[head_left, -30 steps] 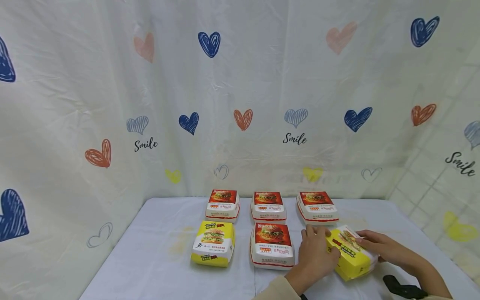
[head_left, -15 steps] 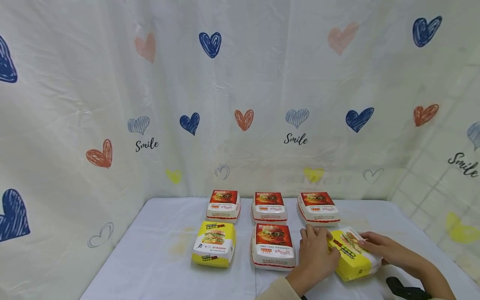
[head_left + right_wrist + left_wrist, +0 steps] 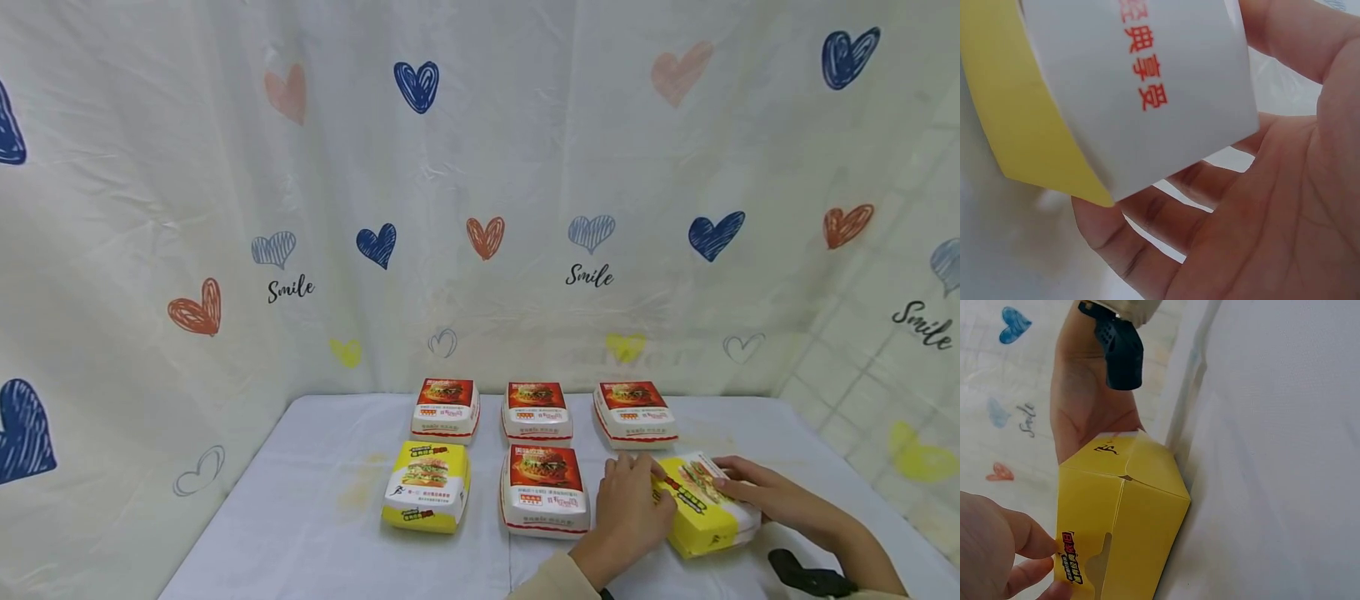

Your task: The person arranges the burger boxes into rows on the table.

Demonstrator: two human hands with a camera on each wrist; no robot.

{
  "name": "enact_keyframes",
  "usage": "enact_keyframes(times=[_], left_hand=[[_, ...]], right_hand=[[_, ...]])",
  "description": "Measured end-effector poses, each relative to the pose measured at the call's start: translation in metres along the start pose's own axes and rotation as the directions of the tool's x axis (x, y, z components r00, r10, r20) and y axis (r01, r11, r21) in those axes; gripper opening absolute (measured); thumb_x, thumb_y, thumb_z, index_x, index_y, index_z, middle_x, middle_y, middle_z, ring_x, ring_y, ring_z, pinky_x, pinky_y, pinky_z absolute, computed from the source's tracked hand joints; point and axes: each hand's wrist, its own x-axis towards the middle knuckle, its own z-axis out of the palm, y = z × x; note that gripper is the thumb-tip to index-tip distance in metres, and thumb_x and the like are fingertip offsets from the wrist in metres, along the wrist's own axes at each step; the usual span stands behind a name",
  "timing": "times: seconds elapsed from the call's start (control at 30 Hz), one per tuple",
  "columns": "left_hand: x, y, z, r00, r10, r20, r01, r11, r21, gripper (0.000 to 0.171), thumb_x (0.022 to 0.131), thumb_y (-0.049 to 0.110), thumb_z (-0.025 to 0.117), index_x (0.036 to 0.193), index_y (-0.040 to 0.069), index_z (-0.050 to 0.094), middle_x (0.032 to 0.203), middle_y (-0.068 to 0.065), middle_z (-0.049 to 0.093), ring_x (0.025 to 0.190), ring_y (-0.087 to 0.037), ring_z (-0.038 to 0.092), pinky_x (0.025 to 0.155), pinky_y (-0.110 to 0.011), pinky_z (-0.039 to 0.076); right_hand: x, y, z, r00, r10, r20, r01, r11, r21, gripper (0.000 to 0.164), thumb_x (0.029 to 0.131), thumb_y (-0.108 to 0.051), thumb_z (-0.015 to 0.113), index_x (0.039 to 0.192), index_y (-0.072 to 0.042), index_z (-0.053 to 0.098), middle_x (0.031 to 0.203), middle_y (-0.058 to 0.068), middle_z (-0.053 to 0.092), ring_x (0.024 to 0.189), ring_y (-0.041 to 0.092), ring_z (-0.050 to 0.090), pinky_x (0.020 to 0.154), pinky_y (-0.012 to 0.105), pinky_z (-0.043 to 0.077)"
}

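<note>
At the right of the table, a yellow and white burger box sits askew between both hands. My left hand grips its left end, fingertips on the far side and thumb over the near top edge. In the left wrist view, those left fingers touch the printed yellow face. My right hand holds the opposite end, with its thumb on the lid. The right wrist view has the right-hand fingers curled under the white end of the box. Whether that end touches the table cannot be told.
Left of my left hand stands a red and white burger box, with another yellow burger box beyond it. Three more red and white boxes form the back row, the right one just behind my left hand. A heart-printed curtain hangs behind.
The yellow burger box between my hands has turned slightly, its right end shifting a little right and nearer. Both hands keep hold of it, and the other boxes stay put.
</note>
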Motion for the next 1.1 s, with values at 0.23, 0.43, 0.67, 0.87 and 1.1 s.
enact_keyframes(times=[0.23,0.43,0.67,0.87,1.1], left_hand=[[0.0011,-0.0023,0.0008,1.0,0.031,-0.005,-0.031,0.999,0.008,0.015,0.09,0.027,0.073,0.099,0.034,0.063,0.091,0.018,0.055,0.084,-0.001,0.045,0.075,-0.024,0.044],[-0.0001,-0.0026,-0.0002,0.999,0.051,-0.019,-0.051,0.998,0.033,0.014,0.091,0.027,0.072,0.1,0.034,0.063,0.092,0.018,0.055,0.083,0.0,0.046,0.072,-0.022,0.043],[-0.0025,0.0004,0.0027,0.995,0.092,0.037,-0.099,0.963,0.249,0.026,0.091,0.05,0.068,0.11,0.035,0.059,0.099,0.013,0.05,0.087,-0.004,0.046,0.07,-0.026,0.042],[-0.0056,0.0057,0.0027,0.995,0.067,0.069,-0.087,0.933,0.35,0.052,0.082,0.075,0.066,0.114,0.036,0.055,0.1,0.011,0.046,0.084,-0.006,0.046,0.067,-0.026,0.041],[-0.0061,0.006,0.0014,0.994,0.065,0.084,-0.092,0.921,0.378,0.069,0.072,0.085,0.068,0.12,0.037,0.055,0.104,0.011,0.046,0.086,-0.005,0.045,0.069,-0.025,0.043]], right_hand=[[0.0019,-0.0021,0.0019,0.999,0.021,-0.029,-0.021,1.0,-0.019,0.074,0.107,-0.041,0.048,0.158,0.004,0.019,0.147,0.044,0.033,0.107,0.024,0.059,0.08,0.039,0.052],[0.0009,-0.0072,0.0027,0.998,0.033,-0.047,-0.037,0.996,-0.083,0.076,0.106,-0.043,0.048,0.16,0.001,0.017,0.15,0.047,0.024,0.12,0.038,0.055,0.086,0.047,0.052],[0.0015,-0.0073,0.003,0.998,0.05,-0.039,-0.053,0.995,-0.085,0.076,0.106,-0.044,0.047,0.161,-0.002,0.015,0.152,0.049,0.019,0.125,0.048,0.05,0.089,0.054,0.051],[0.001,-0.0058,0.0016,0.999,0.041,-0.029,-0.044,0.996,-0.083,0.076,0.107,-0.044,0.048,0.162,-0.004,0.014,0.154,0.047,0.019,0.131,0.052,0.045,0.09,0.055,0.05],[0.0045,-0.0036,0.0001,0.999,0.028,-0.032,-0.031,0.995,-0.099,0.075,0.107,-0.042,0.048,0.162,-0.004,0.015,0.151,0.046,0.027,0.122,0.041,0.052,0.088,0.05,0.05]])
